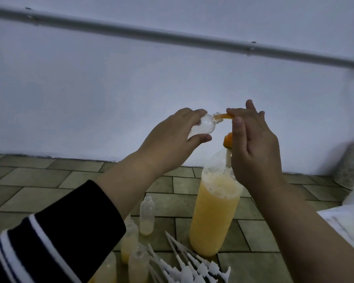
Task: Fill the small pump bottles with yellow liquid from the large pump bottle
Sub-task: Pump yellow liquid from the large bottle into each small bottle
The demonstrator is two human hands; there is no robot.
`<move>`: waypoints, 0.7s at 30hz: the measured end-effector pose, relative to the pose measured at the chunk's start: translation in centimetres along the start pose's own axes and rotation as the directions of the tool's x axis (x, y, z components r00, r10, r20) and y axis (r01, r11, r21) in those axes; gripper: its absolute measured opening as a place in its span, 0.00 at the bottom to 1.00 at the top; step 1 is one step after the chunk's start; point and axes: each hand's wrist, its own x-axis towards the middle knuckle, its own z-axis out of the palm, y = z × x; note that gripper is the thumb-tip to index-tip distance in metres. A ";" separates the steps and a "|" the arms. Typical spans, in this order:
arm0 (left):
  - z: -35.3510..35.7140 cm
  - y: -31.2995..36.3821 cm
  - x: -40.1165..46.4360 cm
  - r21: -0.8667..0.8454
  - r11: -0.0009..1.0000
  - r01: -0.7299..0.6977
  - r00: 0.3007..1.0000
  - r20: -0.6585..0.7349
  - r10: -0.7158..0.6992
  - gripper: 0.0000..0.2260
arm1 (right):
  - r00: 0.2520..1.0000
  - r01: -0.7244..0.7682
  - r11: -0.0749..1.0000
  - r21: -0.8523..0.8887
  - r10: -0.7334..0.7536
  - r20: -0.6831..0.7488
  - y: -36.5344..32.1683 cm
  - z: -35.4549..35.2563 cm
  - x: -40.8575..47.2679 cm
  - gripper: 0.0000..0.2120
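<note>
We see the left hand [172, 137] clamped around a small clear bottle [62, 126], tipped sideways with its open neck touching the orange spout [287, 116] of the large pump bottle [213, 211]. The right hand [255, 148] rests on the pump head, thumb and fingers closed on the spout. The large bottle of yellow liquid stands on the tiled counter [39, 176], near other small bottles [146, 216] and loose white pump tops [192, 264].

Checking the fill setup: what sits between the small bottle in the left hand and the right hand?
In the head view, only the orange nozzle spans it, from right hand into small bottle.
</note>
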 end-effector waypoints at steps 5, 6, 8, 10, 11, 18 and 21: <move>0.4 0.1 -0.2 0.076 0.997 -0.011 0.999 0.046 0.007 0.23 | 0.998 -0.054 0.997 0.052 0.056 -0.028 0.3 1.4 -1.2 0.20; 0.4 0.1 -0.2 0.085 0.996 -0.007 0.999 0.052 0.002 0.23 | 0.998 -0.062 0.997 0.053 0.063 -0.018 0.2 1.5 -1.2 0.20; 0.1 0.1 -0.2 0.100 0.995 0.000 0.999 0.040 -0.004 0.23 | 0.999 -0.045 0.999 0.028 0.045 0.028 -0.1 1.3 -0.9 0.22; -0.2 0.3 0.2 0.099 0.995 -0.002 1.000 0.020 0.001 0.22 | 0.998 -0.014 1.000 -0.010 0.015 0.057 -0.4 0.6 -0.1 0.25; -0.4 0.4 0.4 0.096 0.995 -0.008 1.000 0.010 0.007 0.22 | 0.998 -0.002 1.000 -0.022 0.003 0.055 -0.4 0.2 0.3 0.25; 0.3 0.7 0.2 0.135 0.991 -0.025 0.999 0.025 0.022 0.22 | 0.994 -0.103 0.994 0.033 0.103 -0.017 -0.3 1.2 -0.9 0.19; 0.2 0.7 -0.2 0.124 0.992 -0.007 0.999 0.054 0.000 0.21 | 0.994 -0.102 0.994 0.032 0.100 0.042 -0.4 0.9 -1.0 0.20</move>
